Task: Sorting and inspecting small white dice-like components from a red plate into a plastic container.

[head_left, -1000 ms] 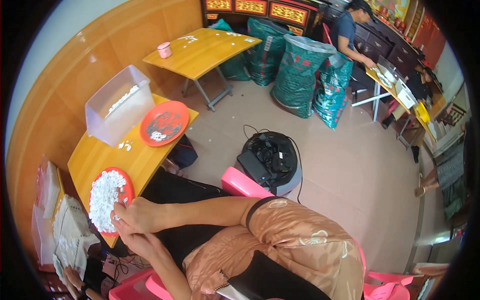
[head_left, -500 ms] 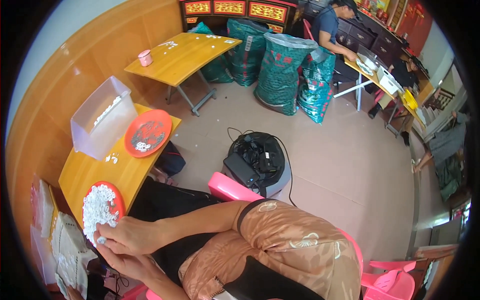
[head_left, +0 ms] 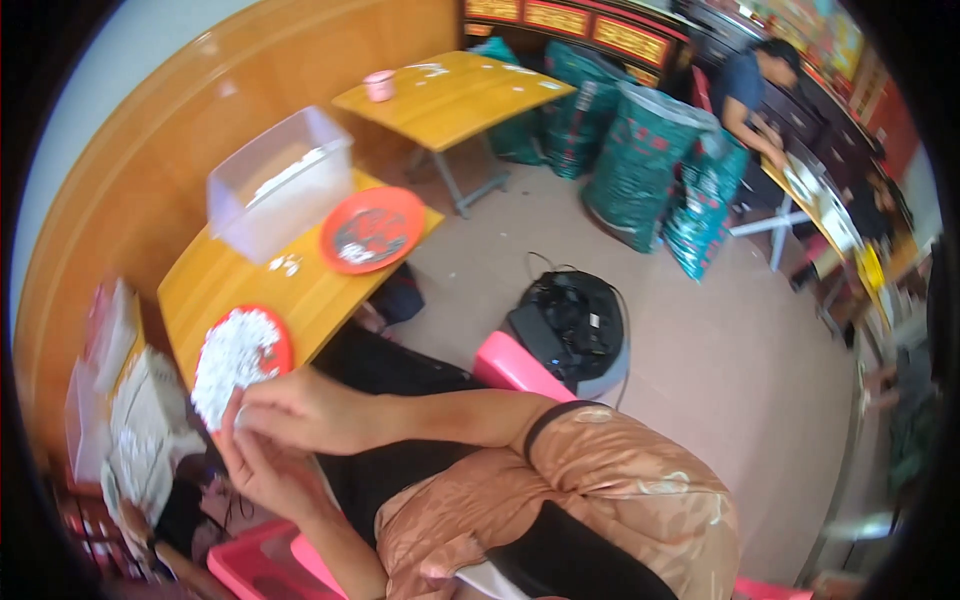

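My right hand (head_left: pixel 320 408) and my left hand (head_left: pixel 265 468) meet just in front of a red plate (head_left: pixel 283 350) heaped with small white pieces (head_left: pixel 238 360). Between the fingertips of both hands is a small white piece (head_left: pixel 241 414), pinched and partly hidden. Its exact kind is too small and blurred to make out. Farther along the same yellow table (head_left: pixel 325 335) sits an orange-red plate (head_left: pixel 372 200) with small grey metal-looking parts and a few white pieces. Several loose white pieces (head_left: pixel 286 265) lie beside it.
A clear plastic bin (head_left: pixel 235 215) stands against the wood-panelled wall. Another yellow table (head_left: pixel 440 115) holds a pink cup (head_left: pixel 379 86). Green sacks (head_left: pixel 645 165) stand behind, and a black bag with cables (head_left: pixel 560 330) is on the floor. A co-worker (head_left: pixel 745 105) sits at the right; another person's hand (head_left: pixel 133 520) shows lower left.
The view has swung, so the room appears shifted right. Both hands stay together by the plate of white pieces; their fingers have shifted around the small white piece.
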A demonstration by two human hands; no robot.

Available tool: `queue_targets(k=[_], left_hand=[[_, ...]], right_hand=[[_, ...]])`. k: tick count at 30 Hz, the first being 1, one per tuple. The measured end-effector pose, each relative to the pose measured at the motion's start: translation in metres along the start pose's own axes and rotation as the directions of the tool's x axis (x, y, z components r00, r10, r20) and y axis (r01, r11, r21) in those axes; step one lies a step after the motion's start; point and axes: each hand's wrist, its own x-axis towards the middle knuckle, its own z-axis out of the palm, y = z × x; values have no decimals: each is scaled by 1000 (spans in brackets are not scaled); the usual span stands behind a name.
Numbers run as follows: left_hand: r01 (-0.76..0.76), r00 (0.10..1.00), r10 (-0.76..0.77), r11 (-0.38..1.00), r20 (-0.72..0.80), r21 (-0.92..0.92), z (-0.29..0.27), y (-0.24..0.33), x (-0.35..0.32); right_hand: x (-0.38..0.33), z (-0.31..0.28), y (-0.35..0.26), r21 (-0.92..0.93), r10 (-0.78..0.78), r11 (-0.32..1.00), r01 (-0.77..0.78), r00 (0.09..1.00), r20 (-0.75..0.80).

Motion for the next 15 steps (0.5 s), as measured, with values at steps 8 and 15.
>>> queue_targets(k=[8,15], left_hand=[[-81,968,94,995,-231,65,-13,13,19],[-1,999,-8,985,52,171,-7,-3,18]], right_hand=[[16,-38,24,-158,360,930,-333,912,196],[15,-35,18,-12,439,896,-444,880,181]])
